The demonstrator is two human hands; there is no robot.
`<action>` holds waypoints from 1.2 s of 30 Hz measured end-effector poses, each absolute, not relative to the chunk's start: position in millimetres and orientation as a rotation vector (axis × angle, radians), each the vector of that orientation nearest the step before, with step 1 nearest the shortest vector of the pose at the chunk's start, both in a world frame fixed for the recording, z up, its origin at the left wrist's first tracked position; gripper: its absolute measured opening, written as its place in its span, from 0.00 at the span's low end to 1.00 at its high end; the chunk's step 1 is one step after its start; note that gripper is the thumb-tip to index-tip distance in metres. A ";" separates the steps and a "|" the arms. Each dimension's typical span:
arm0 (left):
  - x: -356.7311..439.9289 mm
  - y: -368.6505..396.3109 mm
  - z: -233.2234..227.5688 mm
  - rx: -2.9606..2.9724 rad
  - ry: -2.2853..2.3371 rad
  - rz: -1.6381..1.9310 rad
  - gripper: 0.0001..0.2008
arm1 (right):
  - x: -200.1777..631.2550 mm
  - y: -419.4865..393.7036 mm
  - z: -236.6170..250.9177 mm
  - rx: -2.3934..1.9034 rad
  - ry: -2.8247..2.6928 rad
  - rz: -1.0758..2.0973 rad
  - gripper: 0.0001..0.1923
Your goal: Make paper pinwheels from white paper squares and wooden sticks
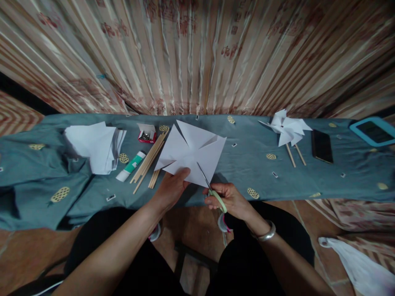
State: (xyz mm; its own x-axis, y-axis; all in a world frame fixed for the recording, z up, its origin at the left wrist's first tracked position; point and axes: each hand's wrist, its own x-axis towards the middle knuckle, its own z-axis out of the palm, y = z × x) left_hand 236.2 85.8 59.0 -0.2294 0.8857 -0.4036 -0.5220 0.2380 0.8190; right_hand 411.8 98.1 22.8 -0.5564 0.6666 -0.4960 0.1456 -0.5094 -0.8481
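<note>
Right hand (230, 199) grips scissors (210, 187), snipping a paper square (191, 154); left hand (171, 187) pinches its edge. Next cut needs paper turned, prob.

Scissors (212, 190) handles buried in right hand (230, 199) (blades visible).

Both forearms were bare, no sleeves in view. Left hand (169, 188) wore no ring, watch or band that showed. Right hand (232, 200) also had nothing on the fingers as far as could be told. A plain silver-coloured bangle (264, 234) sat on the right wrist, smooth and rounded, open-cuff shape, no stones or markings visible. Lap and thighs were covered in black clothing (101, 238), plain fabric, no print, seams too dark to make out. Same black covered both legs. Fingernails were too small and dim to judge. No gloves.
</note>
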 end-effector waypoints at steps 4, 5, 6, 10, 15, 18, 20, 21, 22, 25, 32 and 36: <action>236.1 85.2 58.5 0.436 1.180 1.377 0.18 | 411.0 97.9 23.1 -1.247 -1.301 2.134 0.22; 236.1 84.7 58.0 0.443 1.168 1.375 0.18 | 411.0 97.9 22.9 -1.238 -1.305 2.131 0.22; 236.2 84.1 57.3 0.446 1.156 1.370 0.17 | 411.2 97.9 22.6 -1.225 -1.311 2.129 0.21; 237.0 81.6 55.2 0.444 1.145 1.341 0.17 | 412.5 98.5 21.1 -1.196 -1.335 2.118 0.21; 237.5 80.7 55.9 0.443 1.150 1.332 0.17 | 412.2 98.6 20.9 -1.178 -1.338 2.113 0.20; 237.8 81.1 56.7 0.443 1.143 1.340 0.18 | 412.1 98.4 20.8 -1.165 -1.334 2.113 0.19; 238.1 81.2 56.9 0.431 1.139 1.346 0.19 | 412.5 98.5 20.5 -1.163 -1.334 2.113 0.20; 238.4 81.1 56.8 0.424 1.138 1.346 0.19 | 412.7 98.6 20.4 -1.161 -1.340 2.112 0.20; 238.6 80.9 56.7 0.420 1.136 1.342 0.19 | 413.0 98.7 20.3 -1.156 -1.347 2.110 0.19; 239.2 80.3 55.6 0.408 1.138 1.328 0.19 | 413.1 99.1 20.6 -1.139 -1.369 2.102 0.19; 239.8 80.5 55.2 0.382 1.120 1.340 0.17 | 411.4 99.2 20.7 -1.153 -1.339 2.107 0.20; 240.3 79.9 56.2 0.360 1.101 1.346 0.17 | 411.0 99.1 21.2 -1.171 -1.301 2.125 0.21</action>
State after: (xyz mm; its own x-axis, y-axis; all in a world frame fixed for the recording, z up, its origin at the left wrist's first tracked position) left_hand 240.3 79.9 56.2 -0.1543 0.8934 -0.4220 -0.5908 0.2589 0.7642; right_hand 411.0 99.1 21.2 -0.5773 0.6795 -0.4528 0.0946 -0.4951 -0.8637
